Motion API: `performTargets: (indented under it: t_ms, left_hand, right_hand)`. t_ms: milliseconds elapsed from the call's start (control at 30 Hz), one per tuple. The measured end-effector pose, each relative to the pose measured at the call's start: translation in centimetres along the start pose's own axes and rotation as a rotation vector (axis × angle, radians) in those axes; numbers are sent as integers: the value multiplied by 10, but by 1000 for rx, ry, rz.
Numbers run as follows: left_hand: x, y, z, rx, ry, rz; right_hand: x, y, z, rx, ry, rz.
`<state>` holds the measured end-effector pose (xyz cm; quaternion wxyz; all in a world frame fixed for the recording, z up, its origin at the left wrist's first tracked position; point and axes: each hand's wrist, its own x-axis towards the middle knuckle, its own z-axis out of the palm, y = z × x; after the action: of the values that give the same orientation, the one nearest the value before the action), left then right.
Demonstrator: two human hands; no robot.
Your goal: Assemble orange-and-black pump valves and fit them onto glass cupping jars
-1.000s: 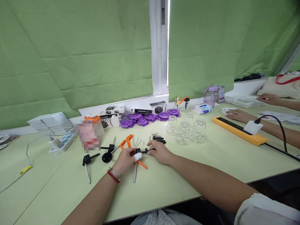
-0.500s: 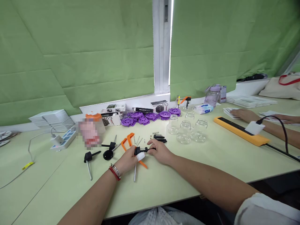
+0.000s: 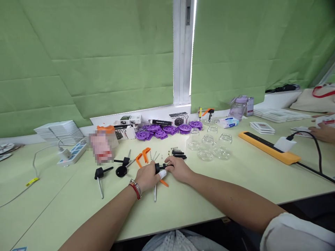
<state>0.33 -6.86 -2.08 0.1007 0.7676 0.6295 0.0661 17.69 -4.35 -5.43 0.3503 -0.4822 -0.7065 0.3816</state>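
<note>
My left hand (image 3: 146,177), a white wrap on its thumb, is closed around a black plastic part (image 3: 157,168) with a narrow shaft. At the shaft's other end, my right hand (image 3: 179,169) pinches with thumb and fingers. A silver rod (image 3: 155,194) points down from below my left hand; whether it joins the black part is hidden. Orange levers (image 3: 146,154) lie just beyond, one partly under my left hand. Near my right fingers are a spring (image 3: 174,149) and short black tubes (image 3: 178,156). Black heads with metal rods (image 3: 99,173) lie to the left.
Several clear glass jars (image 3: 205,153) stand right of my hands. Purple round parts (image 3: 161,134) line the back beside boxes (image 3: 125,132). An orange power strip (image 3: 269,146) and a co-worker's hand (image 3: 323,132) are at right. A white power strip (image 3: 74,153) sits left.
My left hand has shifted slightly right with the black part, closer to my right hand. The co-worker's hand has left the small white stack at right.
</note>
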Motion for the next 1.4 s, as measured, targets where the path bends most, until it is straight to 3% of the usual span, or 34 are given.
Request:
performTargets:
  t_ms: [333, 1400]
  left_hand:
    - [4, 0, 2, 15, 6, 21]
    - [9, -6, 5, 43, -10, 18]
  right_hand:
    - [3, 4, 2, -54, 17, -55]
    - [4, 3, 0, -66, 5, -48]
